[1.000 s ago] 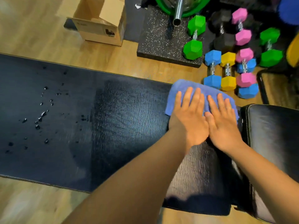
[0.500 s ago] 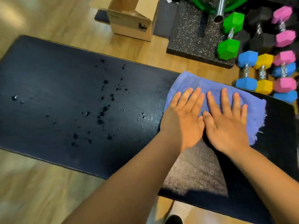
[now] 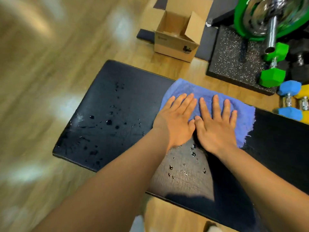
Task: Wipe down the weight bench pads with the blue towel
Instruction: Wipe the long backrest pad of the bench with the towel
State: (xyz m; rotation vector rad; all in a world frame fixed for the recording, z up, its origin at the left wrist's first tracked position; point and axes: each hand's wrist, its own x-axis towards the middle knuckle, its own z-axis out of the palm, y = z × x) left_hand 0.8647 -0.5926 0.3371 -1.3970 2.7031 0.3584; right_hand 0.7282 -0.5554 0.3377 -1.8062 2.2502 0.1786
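The black bench pad (image 3: 117, 104) runs across the view from left to right. Water drops (image 3: 108, 122) dot its left part, and more drops lie just below my wrists. The blue towel (image 3: 192, 91) lies spread flat on the pad's far side. My left hand (image 3: 177, 121) and my right hand (image 3: 215, 124) press down on the towel side by side, palms flat, fingers stretched out and pointing away from me. The towel's frayed right edge sticks out beyond my right hand.
An open cardboard box (image 3: 177, 36) stands on the wooden floor beyond the pad. To the right are a speckled black mat (image 3: 230, 52), a green weight plate on a steel bar (image 3: 271, 32), and green (image 3: 272, 76), blue (image 3: 290, 99) and yellow dumbbells.
Both hands have slid the towel leftward along the pad towards the water drops. The pad's left end has come into view; the second pad on the right has left the view.
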